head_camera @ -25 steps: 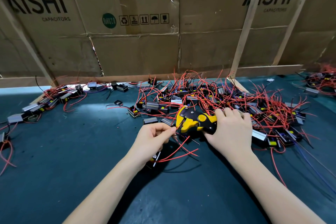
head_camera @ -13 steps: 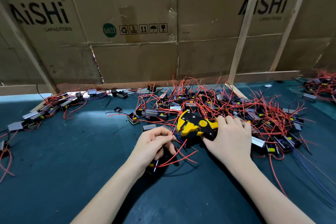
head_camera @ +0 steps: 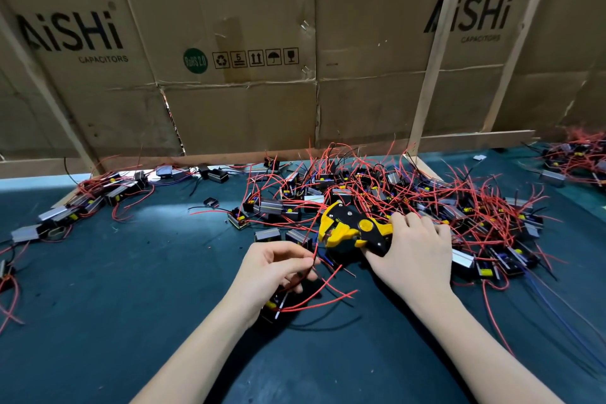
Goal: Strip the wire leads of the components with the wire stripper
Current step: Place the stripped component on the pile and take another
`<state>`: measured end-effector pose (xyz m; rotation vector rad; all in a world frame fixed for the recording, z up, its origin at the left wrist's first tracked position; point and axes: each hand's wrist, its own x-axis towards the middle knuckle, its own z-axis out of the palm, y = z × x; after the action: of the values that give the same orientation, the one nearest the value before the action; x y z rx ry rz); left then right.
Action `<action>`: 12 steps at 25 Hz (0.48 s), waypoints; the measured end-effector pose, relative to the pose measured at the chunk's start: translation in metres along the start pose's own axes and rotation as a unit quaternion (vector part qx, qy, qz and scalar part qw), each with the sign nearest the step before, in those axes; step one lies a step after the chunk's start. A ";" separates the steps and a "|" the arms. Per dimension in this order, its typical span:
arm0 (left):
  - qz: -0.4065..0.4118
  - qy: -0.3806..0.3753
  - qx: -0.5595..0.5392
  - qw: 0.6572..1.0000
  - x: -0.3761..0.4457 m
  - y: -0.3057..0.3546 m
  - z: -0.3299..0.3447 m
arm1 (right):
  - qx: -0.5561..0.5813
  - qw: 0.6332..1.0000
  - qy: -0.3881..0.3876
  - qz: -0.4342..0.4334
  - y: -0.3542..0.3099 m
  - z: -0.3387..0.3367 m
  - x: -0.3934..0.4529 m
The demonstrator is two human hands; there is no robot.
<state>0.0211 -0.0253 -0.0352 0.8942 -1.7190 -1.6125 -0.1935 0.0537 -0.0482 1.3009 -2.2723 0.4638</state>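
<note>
My right hand (head_camera: 414,252) grips the handles of a yellow and black wire stripper (head_camera: 352,229), jaws pointing left. My left hand (head_camera: 273,269) pinches a red wire lead (head_camera: 314,255) between thumb and forefinger, its tip just left of the jaws. That lead belongs to a small black component (head_camera: 278,303) lying under my left palm, with more red leads (head_camera: 323,300) fanning out to the right. A big tangle of components with red wires (head_camera: 426,200) lies behind the stripper.
A dark green mat (head_camera: 131,272) covers the table. A smaller row of components (head_camera: 95,197) lies at the left rear, another heap (head_camera: 577,161) at the far right. Cardboard walls (head_camera: 246,102) with wooden battens close off the back.
My left hand dropped a little away from the stripper jaws and now pinches a single red lead upright. The right hand and stripper stayed nearly still.
</note>
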 end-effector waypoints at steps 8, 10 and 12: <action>0.017 0.006 0.053 0.998 -0.005 -0.001 0.004 | 0.000 1.000 -0.004 -0.007 0.001 -0.001 -0.002; 0.034 0.009 0.087 0.996 -0.006 0.002 0.006 | -0.003 1.000 -0.004 -0.008 0.002 -0.002 -0.003; 0.045 0.012 0.101 0.994 -0.005 0.004 0.005 | -0.002 1.000 -0.003 -0.008 0.002 -0.002 -0.003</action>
<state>0.0196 -0.0186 -0.0318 0.9124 -1.9027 -1.3828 -0.1937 0.0575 -0.0481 1.3204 -2.2643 0.4505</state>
